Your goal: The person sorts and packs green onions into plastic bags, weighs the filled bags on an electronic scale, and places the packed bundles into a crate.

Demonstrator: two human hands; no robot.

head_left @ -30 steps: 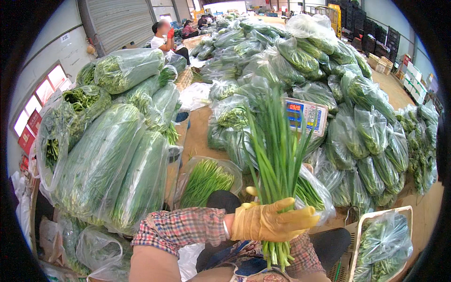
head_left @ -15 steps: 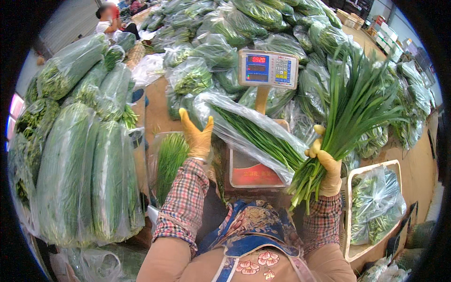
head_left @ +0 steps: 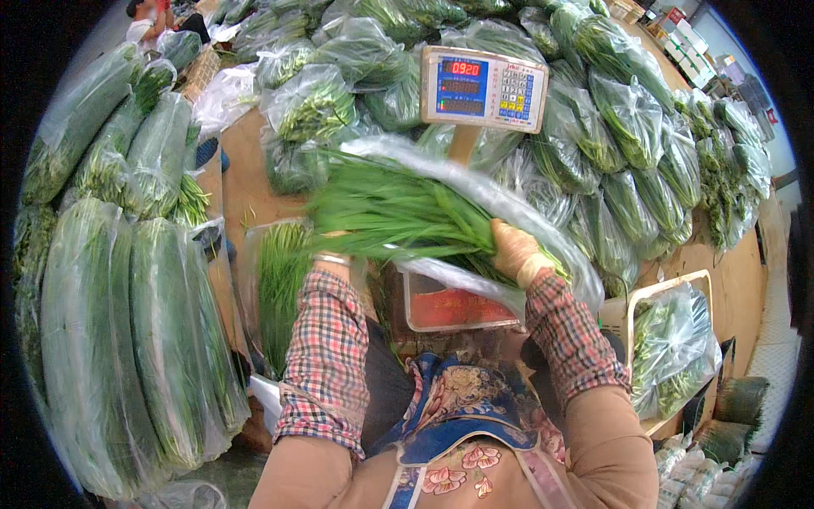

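My right hand (head_left: 515, 249), in a yellow glove, is closed round the stem end of a loose bunch of garlic chives (head_left: 403, 208). The bunch lies sideways across a long clear plastic bag (head_left: 581, 250) on the scale's pan (head_left: 458, 310), its leaf tips pointing left and blurred by motion. My left hand (head_left: 333, 254) is under the leafy end; its fingers are hidden by the leaves. Left of the pan, more chives (head_left: 284, 276) stand upright in a clear bag beside my left forearm.
The scale's display (head_left: 483, 89) rises on a post behind the pan. Bagged greens (head_left: 356, 72) are heaped at the back. Long filled bags (head_left: 93, 339) line the left side. A cream crate (head_left: 710, 322) with a bagged bundle is at the right. A person (head_left: 148, 25) sits far left.
My right hand has brought the chives down from upright at the right to lying across the bag on the scale. My left hand, open before, is now beneath the leaves. The view has shifted slightly.
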